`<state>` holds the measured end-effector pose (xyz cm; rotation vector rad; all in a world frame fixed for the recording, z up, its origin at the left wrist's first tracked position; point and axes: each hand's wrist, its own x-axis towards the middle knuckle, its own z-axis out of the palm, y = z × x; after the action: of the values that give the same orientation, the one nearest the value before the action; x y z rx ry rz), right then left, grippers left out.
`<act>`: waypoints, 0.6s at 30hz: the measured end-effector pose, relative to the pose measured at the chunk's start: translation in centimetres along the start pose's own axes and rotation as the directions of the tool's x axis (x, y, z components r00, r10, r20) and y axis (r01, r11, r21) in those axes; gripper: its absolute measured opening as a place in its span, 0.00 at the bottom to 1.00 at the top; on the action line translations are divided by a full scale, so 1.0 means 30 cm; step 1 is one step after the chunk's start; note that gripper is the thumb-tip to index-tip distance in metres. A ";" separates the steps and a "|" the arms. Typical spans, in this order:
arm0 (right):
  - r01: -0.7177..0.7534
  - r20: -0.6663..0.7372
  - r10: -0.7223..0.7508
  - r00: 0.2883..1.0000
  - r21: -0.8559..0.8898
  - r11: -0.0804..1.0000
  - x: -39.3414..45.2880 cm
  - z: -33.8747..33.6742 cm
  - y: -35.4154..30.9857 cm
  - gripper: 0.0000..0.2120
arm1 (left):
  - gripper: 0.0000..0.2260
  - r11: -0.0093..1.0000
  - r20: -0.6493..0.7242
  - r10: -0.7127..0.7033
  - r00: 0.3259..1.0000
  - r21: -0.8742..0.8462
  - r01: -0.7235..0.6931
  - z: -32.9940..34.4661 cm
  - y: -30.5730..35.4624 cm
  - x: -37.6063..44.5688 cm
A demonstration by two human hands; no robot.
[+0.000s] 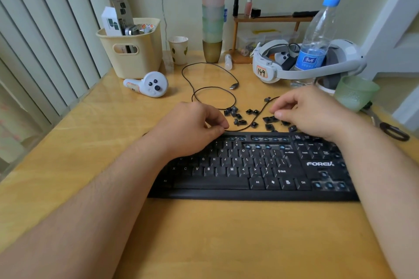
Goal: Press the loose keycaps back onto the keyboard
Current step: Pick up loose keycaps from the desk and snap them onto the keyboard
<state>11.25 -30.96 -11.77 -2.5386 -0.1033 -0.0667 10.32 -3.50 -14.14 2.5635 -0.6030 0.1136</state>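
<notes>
— Where does the keyboard [260,170] sit?

— Near the person on the wooden table [226,233], running left to right. Several sockets in its far rows and at its right end stand bare, showing blue.

— And the loose keycaps [235,115]?

— Scattered on the table just beyond the keyboard's far edge, between the two hands, with the keyboard's black cable [213,88] looping among them.

— What is the left hand [192,129] doing?

— It rests over the far left part of the keyboard, fingers curled with thumb and forefinger drawn together at the edge; whether they pinch a keycap cannot be told.

— The right hand [310,111]?

— It hangs over the right-hand keycaps, fingers bent down, fingertips [278,114] touching or just above one; its hold cannot be told either.

— What else is there?

— Farther off, a white controller [149,85], a cream basket [131,52], a paper cup [179,50], a headset [294,61], a water bottle [317,36]; scissors [390,129] lie at the right.
</notes>
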 end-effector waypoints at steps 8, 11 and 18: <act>-0.057 -0.029 0.052 0.998 -0.228 0.972 0.007 0.064 -0.042 0.09 | 0.05 1.000 -0.008 -0.011 1.000 0.006 0.011 0.001 0.008 0.000; -0.097 -0.041 0.089 0.995 -0.281 0.955 0.017 0.083 -0.062 0.13 | 0.05 1.000 -0.005 -0.018 1.000 0.014 0.018 0.002 0.009 0.000; -0.128 -0.050 0.118 0.992 -0.320 0.939 0.019 0.071 -0.078 0.07 | 0.05 0.999 -0.022 -0.037 0.999 0.006 0.037 0.000 0.014 -0.005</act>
<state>11.67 -27.79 -12.15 -2.8641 0.0862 -0.0781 10.01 -3.78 -13.97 2.5750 -0.5479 0.1315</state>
